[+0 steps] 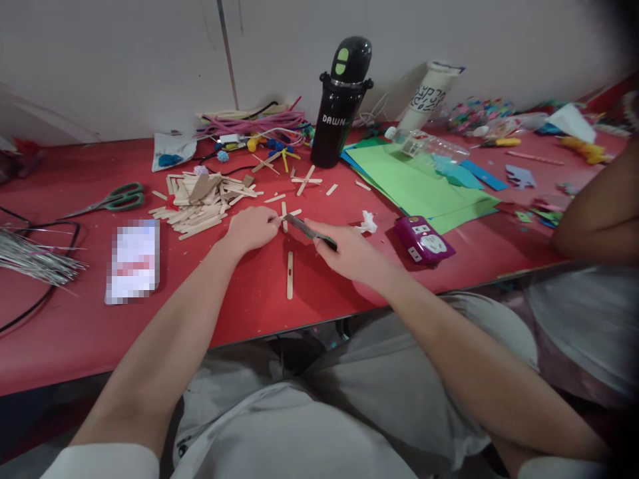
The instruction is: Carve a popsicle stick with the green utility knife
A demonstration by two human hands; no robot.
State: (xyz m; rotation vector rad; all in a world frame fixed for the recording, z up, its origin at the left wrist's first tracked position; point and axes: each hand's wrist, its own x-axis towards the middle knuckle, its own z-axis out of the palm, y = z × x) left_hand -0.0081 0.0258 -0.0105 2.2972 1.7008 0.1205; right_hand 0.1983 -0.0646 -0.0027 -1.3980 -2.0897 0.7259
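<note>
My left hand (pixel 251 228) is closed, pinching a small wooden craft stick (pixel 285 216) against the red table (pixel 74 332). My right hand (pixel 348 253) is closed round a dark utility knife (pixel 312 233), whose tip points left at that stick. Another craft stick (pixel 290 274) with a red mark lies on the table just in front of both hands. A loose heap of craft sticks (pixel 200 199) sits behind my left hand.
Green-handled scissors (pixel 117 198), a blurred card (pixel 133 259) and a silver wire bundle (pixel 34 259) lie left. A black bottle (pixel 342 100), green paper sheets (pixel 419 186) and a purple power strip (pixel 423 241) sit right. Another person's arm (pixel 599 219) rests at the right edge.
</note>
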